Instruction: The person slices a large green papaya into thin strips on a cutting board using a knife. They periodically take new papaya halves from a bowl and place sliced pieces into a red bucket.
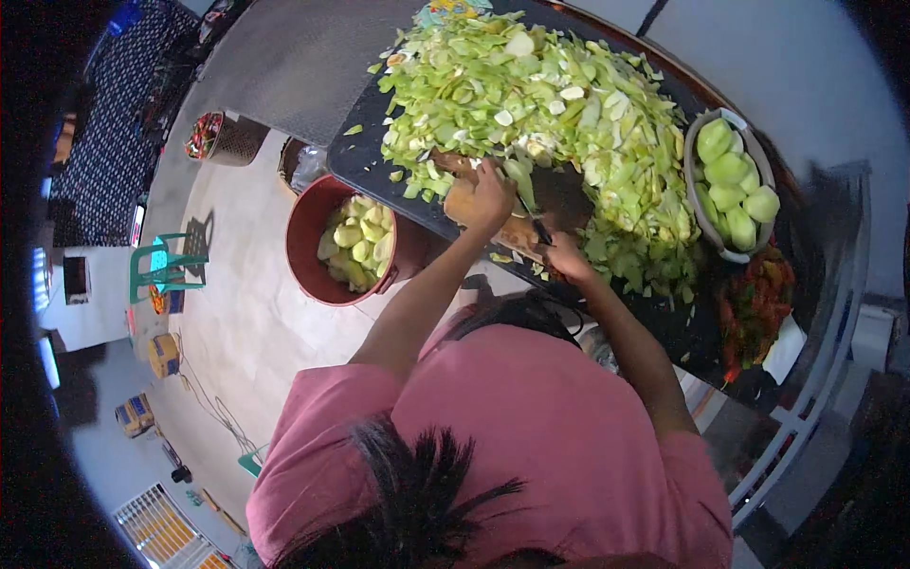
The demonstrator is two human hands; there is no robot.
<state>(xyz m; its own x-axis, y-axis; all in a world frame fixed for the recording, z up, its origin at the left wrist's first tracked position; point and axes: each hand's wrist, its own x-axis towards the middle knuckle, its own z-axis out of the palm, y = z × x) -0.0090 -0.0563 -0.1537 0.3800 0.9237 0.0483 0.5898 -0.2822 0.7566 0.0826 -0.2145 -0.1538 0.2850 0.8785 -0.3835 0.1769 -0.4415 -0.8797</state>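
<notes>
My left hand point(494, 195) is over a wooden chopping board point(466, 203), its fingers against a pale green vegetable piece point(520, 181) that it appears to hold. In my right hand point(565, 256) is a knife by its black handle point(542, 232); the blade points at the piece and is partly hidden. A wide heap of pale green peelings point(490, 99) covers the dark tabletop point(362, 153) beyond and to the right of the board. Peeled pale green vegetables point(361, 238) fill part of a red-brown bucket point(302, 245) below the table's left edge.
An oval basin point(693, 174) of whole green vegetables point(729, 171) stands at the right. Red and green peppers point(757, 306) lie nearer me, beside a white sheet point(785, 348). On the floor at left are a green plastic chair point(167, 263), a woven basket point(238, 141) and cartons point(135, 415).
</notes>
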